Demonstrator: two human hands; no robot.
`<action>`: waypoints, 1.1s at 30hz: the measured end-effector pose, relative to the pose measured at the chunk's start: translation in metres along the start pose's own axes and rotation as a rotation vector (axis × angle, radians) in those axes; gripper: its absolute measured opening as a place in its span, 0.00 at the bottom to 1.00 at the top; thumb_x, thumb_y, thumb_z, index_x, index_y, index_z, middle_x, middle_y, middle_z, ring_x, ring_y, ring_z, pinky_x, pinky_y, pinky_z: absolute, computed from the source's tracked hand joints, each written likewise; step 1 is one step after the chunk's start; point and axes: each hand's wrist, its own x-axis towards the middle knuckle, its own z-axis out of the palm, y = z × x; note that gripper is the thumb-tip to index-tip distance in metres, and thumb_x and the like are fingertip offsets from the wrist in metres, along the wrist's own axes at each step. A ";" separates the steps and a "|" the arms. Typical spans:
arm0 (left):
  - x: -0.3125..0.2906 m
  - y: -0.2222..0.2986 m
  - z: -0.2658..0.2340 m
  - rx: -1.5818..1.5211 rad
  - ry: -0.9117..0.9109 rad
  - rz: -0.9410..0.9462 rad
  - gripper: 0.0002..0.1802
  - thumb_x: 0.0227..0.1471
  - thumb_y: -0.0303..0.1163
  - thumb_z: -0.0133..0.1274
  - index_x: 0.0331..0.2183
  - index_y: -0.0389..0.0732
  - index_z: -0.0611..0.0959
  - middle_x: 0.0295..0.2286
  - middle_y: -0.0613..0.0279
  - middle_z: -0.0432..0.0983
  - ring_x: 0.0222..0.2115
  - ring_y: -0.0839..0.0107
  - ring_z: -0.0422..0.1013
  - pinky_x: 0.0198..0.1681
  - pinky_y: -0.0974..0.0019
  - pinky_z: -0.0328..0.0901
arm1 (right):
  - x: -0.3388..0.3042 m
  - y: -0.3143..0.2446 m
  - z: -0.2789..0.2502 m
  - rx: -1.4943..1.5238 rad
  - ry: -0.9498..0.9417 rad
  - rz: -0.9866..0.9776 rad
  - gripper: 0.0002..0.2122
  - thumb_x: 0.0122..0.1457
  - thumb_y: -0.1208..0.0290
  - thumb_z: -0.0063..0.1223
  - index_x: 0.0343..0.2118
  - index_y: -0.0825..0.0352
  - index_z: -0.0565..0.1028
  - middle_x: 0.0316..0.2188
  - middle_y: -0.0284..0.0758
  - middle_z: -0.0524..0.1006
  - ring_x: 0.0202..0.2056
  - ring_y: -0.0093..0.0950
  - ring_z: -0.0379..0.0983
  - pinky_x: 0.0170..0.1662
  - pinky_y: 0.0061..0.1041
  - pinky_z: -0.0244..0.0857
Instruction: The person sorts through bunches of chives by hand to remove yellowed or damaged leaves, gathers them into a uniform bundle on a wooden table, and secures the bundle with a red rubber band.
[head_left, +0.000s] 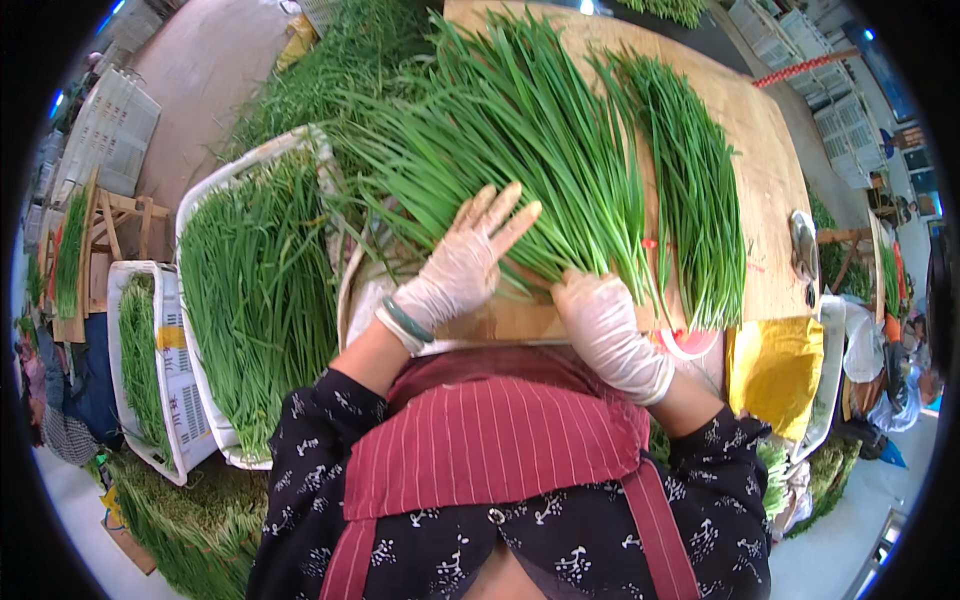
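Observation:
A loose, fanned pile of long green garlic chives (530, 130) lies across a wooden board (775, 180) in front of me. My left hand (455, 275), in a thin whitish glove with a green bangle at the wrist, lies on the near left part of the pile with its fingers stretched out and apart. Beside it, my right hand (605, 325), gloved too, is closed around the pale stem ends at the pile's near edge. Its fingertips are mostly hidden. To the right, a narrower, neater row of garlic chives (690, 180) rests on the board.
A white crate (190, 330) full of greens stands at my left, with a smaller crate (190, 400) beyond it. More greens (300, 120) heap up behind. At the board's near right are a red-and-white tape roll (690, 345), a yellow cloth (775, 370) and a small metallic item (803, 245).

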 end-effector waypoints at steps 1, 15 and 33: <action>0.003 0.000 0.000 -0.005 0.005 0.021 0.46 0.32 0.18 0.42 0.58 0.48 0.54 0.58 0.49 0.42 0.57 0.44 0.42 0.60 0.53 0.41 | 0.003 0.002 -0.007 0.037 -0.097 0.084 0.02 0.43 0.74 0.49 0.18 0.62 0.73 0.17 0.34 0.71 0.21 0.29 0.72 0.24 0.27 0.65; -0.001 0.015 0.016 0.132 0.028 0.109 0.44 0.37 0.24 0.47 0.58 0.44 0.52 0.59 0.51 0.38 0.60 0.51 0.34 0.61 0.53 0.34 | 0.138 0.142 -0.212 0.665 0.526 0.311 0.15 0.52 0.66 0.53 0.41 0.68 0.74 0.31 0.33 0.76 0.31 0.19 0.69 0.35 0.17 0.63; 0.021 0.016 0.009 0.107 -0.090 0.142 0.31 0.45 0.35 0.50 0.53 0.50 0.64 0.55 0.52 0.51 0.56 0.48 0.46 0.58 0.48 0.41 | 0.072 0.113 0.006 0.673 -0.247 0.344 0.43 0.43 0.50 0.57 0.56 0.72 0.51 0.44 0.57 0.67 0.47 0.45 0.66 0.49 0.33 0.59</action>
